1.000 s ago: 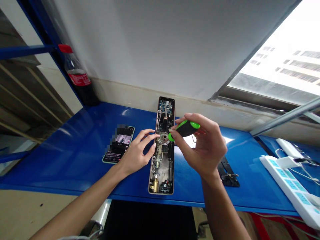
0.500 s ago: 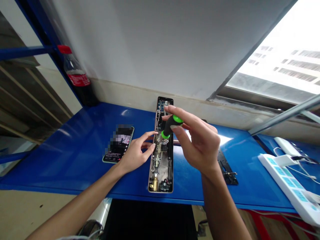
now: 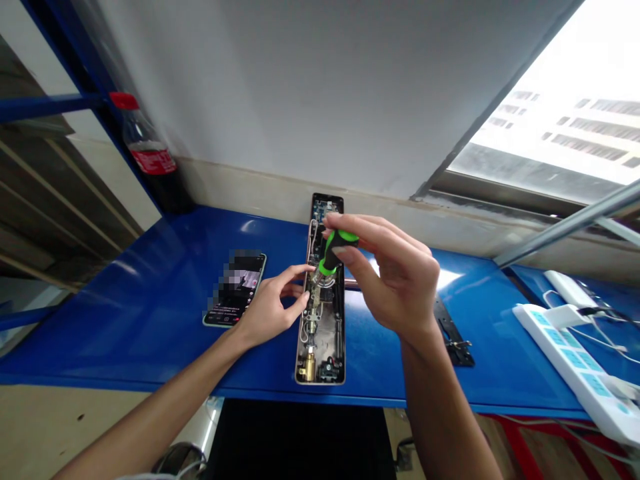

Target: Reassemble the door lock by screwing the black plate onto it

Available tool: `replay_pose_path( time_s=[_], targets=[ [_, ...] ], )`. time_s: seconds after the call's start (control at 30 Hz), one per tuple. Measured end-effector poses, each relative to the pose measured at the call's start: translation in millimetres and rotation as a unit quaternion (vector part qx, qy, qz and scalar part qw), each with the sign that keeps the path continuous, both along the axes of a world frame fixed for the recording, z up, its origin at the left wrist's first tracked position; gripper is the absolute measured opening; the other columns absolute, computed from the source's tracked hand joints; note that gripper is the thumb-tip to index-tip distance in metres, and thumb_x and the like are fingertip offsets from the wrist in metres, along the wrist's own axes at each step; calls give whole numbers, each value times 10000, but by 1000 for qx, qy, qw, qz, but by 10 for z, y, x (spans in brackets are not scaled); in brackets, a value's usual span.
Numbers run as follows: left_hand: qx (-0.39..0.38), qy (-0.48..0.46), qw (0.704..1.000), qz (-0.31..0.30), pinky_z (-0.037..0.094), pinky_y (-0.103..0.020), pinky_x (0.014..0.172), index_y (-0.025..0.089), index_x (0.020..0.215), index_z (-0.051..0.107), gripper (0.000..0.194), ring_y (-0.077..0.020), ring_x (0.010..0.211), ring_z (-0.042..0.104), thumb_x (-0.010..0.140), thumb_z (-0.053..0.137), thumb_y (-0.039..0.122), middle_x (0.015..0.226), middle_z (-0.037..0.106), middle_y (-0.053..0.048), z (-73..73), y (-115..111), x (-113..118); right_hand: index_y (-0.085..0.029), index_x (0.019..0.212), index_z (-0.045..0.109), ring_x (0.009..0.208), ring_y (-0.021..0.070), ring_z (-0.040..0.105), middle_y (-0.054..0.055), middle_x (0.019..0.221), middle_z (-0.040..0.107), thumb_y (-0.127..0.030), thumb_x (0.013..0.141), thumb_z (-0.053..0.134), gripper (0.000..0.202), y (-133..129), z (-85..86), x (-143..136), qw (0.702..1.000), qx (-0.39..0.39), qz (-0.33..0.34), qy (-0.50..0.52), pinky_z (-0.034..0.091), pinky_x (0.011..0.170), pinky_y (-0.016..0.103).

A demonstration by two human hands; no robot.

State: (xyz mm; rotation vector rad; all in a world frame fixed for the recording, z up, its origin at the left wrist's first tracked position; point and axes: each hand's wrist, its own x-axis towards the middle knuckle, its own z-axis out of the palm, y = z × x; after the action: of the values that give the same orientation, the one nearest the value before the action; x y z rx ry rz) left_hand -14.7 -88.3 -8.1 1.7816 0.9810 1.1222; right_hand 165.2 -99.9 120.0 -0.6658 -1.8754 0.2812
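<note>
An opened long, narrow housing that looks like an electronic door lock (image 3: 327, 333) stands lengthwise in front of me, with wires, a circuit board and a brass-coloured part inside. My right hand (image 3: 395, 273) grips a short screwdriver (image 3: 337, 252) with a black and green handle. It leans down into the middle of the housing; its tip is hard to see among the metal parts. Against the housing's left edge, my left hand (image 3: 275, 297) steadies it with thumb and fingers, the index fingertip close to the screwdriver's lower end.
A phone (image 3: 235, 293) lies left of the housing on the blue table (image 3: 165, 320). Behind it stands a cola bottle (image 3: 150, 157) by the wall. To the right are a black plate (image 3: 455, 337) and a white power strip (image 3: 575, 367) with cables.
The screwdriver handle has turned and tilted a little within my right hand's fingers. My left hand keeps its place at the housing's edge. The whole view has shifted slightly.
</note>
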Motion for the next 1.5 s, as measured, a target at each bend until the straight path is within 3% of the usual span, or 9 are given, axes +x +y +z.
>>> replay_pose_path(
  time_s=[0.13,0.33,0.47,0.57,0.77,1.0,1.2,1.4,1.5],
  targets=[
    [2,6,1000,0,632,-317,861,226,1348,565,466,-168,867,741,889,631,188,1152,726,-62,11,-9,-1,-296,1098,759,879,162,650,18,946,646,-238,848,774,257,19,2,-8,996,42,-80,-4,600,767,333],
    [1,14,1000,1,638,-326,870,226,1345,554,465,-178,881,747,888,636,211,1132,736,-66,27,-15,-7,-312,1377,599,1173,212,652,49,1353,638,-163,1009,444,426,28,24,21,999,-8,-17,-47,569,1007,440],
    [5,9,1000,8,641,-331,871,224,1349,546,472,-181,885,750,888,648,220,1169,722,-77,3,-8,-9,-323,1217,709,956,181,694,19,1095,720,-213,926,666,314,37,3,18,1000,2,-27,-15,627,828,362],
    [9,9,1000,10,642,-331,869,228,1344,548,468,-183,895,750,888,649,219,1183,714,-78,-9,-4,-11,-311,1117,753,867,167,650,17,946,655,-270,861,762,259,50,-4,4,996,33,-82,-4,613,766,345],
    [5,12,1000,-1,641,-325,868,218,1369,530,487,-176,881,750,894,640,212,1213,712,-91,17,-12,-15,-323,1355,621,1163,222,656,44,1303,666,-187,1006,465,406,56,-8,16,999,-16,-35,-33,588,974,442],
    [5,12,1000,2,640,-311,855,219,1345,543,470,-168,870,749,888,647,203,1194,717,-78,24,-15,-15,-316,1061,768,829,164,629,6,880,627,-272,844,777,222,65,-12,33,995,23,-94,21,594,734,348],
    [1,14,1000,-1,645,-319,846,213,1361,533,478,-175,872,752,895,638,212,1200,714,-93,20,-14,-20,-330,1379,596,1097,217,667,60,1293,658,-223,1017,446,406,47,21,66,998,-29,-31,-55,596,917,424],
    [10,19,1000,7,645,-313,840,228,1345,549,461,-170,862,745,895,649,226,1151,713,-76,12,-17,-17,-326,1113,754,836,168,651,4,916,678,-301,854,771,261,77,-9,25,995,32,-91,-2,612,749,348],
    [5,22,1000,3,642,-310,838,222,1343,548,457,-165,856,741,896,645,221,1120,712,-70,33,-21,-15,-303,1189,728,918,184,652,41,1006,671,-284,935,664,263,94,0,10,993,37,-111,-10,607,811,371]
  ],
)
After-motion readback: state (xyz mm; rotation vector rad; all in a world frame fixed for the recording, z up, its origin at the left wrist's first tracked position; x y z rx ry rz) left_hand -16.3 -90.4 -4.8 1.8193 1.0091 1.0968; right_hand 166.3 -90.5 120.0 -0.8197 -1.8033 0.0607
